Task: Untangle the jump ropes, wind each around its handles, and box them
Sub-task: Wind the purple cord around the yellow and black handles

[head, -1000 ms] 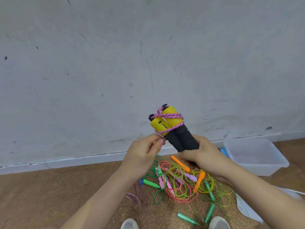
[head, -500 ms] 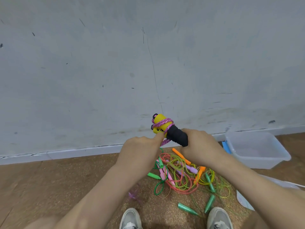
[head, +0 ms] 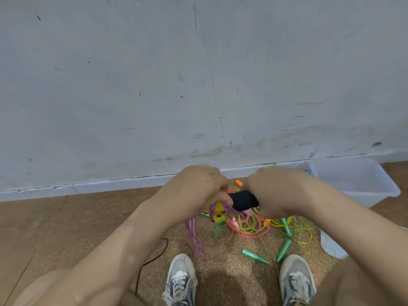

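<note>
The right grip (head: 276, 191) wraps around the black foam of the paired handles (head: 242, 200), whose yellow ends point toward the left grip (head: 198, 188). The left grip pinches the purple rope (head: 194, 237) at those ends, and loose loops hang below it. Beneath both grips a tangle of ropes (head: 249, 226) lies on the floor (head: 66, 228), with green handles (head: 254, 256) nearer the shoes (head: 181, 279). A clear box (head: 353, 184) sits to the right of the right grip.

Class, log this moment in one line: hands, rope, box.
left hand: holds pink rope | right hand: grips black handles | pink rope: loose length hangs | box: right, by wall | floor: tangled ropes
</note>
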